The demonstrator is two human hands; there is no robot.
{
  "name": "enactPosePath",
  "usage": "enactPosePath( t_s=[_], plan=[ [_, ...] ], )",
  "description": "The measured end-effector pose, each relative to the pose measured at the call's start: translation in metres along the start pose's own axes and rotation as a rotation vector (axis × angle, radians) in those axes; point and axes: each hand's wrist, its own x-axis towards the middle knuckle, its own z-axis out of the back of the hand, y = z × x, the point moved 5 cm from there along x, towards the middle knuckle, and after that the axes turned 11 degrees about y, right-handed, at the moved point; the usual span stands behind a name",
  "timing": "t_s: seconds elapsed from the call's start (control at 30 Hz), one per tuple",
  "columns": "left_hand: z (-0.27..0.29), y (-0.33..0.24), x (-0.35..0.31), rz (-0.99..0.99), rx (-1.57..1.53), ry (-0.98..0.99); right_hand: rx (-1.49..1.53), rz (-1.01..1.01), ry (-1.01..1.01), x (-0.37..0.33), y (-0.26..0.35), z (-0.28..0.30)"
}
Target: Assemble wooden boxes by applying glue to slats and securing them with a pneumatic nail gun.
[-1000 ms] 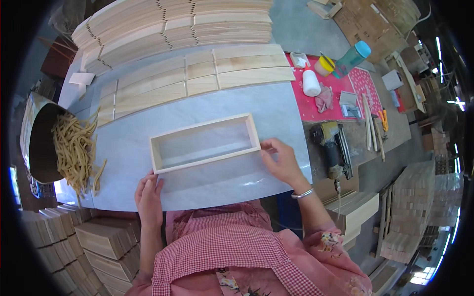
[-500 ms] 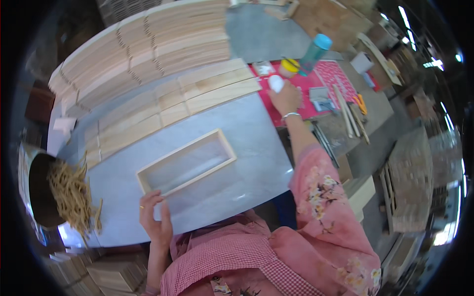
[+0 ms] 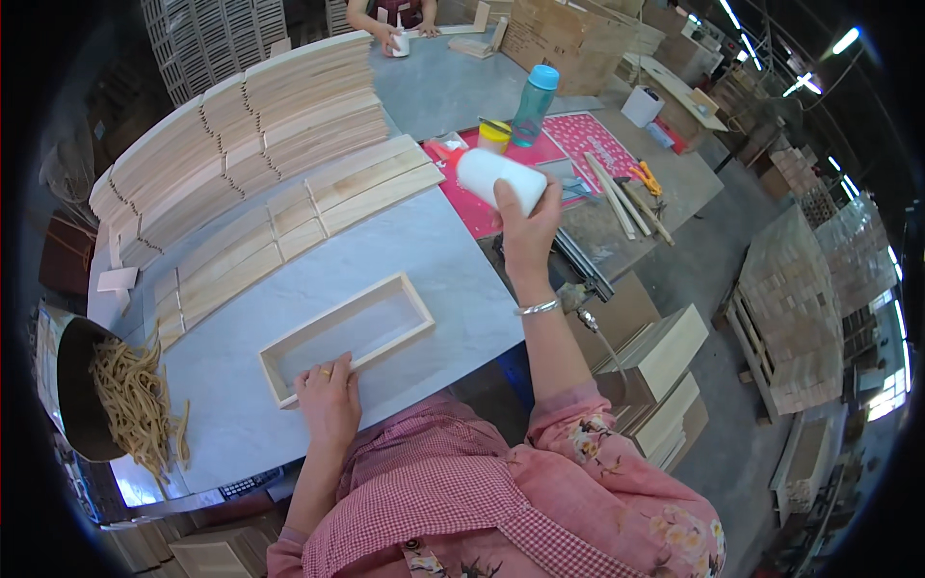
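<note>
A white squeeze bottle (image 3: 489, 174) with a red nozzle is in my right hand (image 3: 529, 223), lifted and tipped on its side. Its nozzle points to the left, away from the wooden frame. My fingers wrap round the bottle's base end. My left hand (image 3: 330, 393) has its fingers bent over the near side of a shallow rectangular wooden frame (image 3: 418, 301), close to its left end. The frame lies on the pale grey tabletop (image 3: 424, 395), set at a slant.
Thin wooden boards (image 3: 289, 223) lie in rows behind the frame, before tall board stacks (image 3: 289, 96). A tub (image 3: 82, 385) of tan strips stands left. A teal bottle (image 3: 534, 108), yellow cup (image 3: 494, 136) and sticks (image 3: 617, 197) sit right. Far off, a co-worker's hand (image 3: 387, 39) holds a white bottle.
My right hand has lifted the white bottle off the pink-covered area and brought it nearer, tilting it. My left hand has moved further onto the frame's near side. The view has shifted.
</note>
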Motion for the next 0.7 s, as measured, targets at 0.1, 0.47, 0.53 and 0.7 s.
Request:
enactPosePath(
  t_s=[0.1, 0.47, 0.53, 0.7],
  plan=[
    [0.001, -0.018, -0.025, -0.168, 0.011, -0.235, 0.210, -0.106, 0.158, -0.036, 0.011, -0.022],
    [-0.051, -0.023, -0.052, -0.326, 0.139, -0.360, -0.014, -0.230, 0.855, -0.178, 0.001, -0.113],
    [-0.057, -0.018, -0.051, -0.333, 0.102, -0.356, -0.007, -0.186, 0.938, -0.189, 0.009, -0.131],
    [-0.060, -0.015, -0.049, -0.356, 0.072, -0.386, -0.001, -0.161, 1.016, -0.197, 0.015, -0.151]
  ],
)
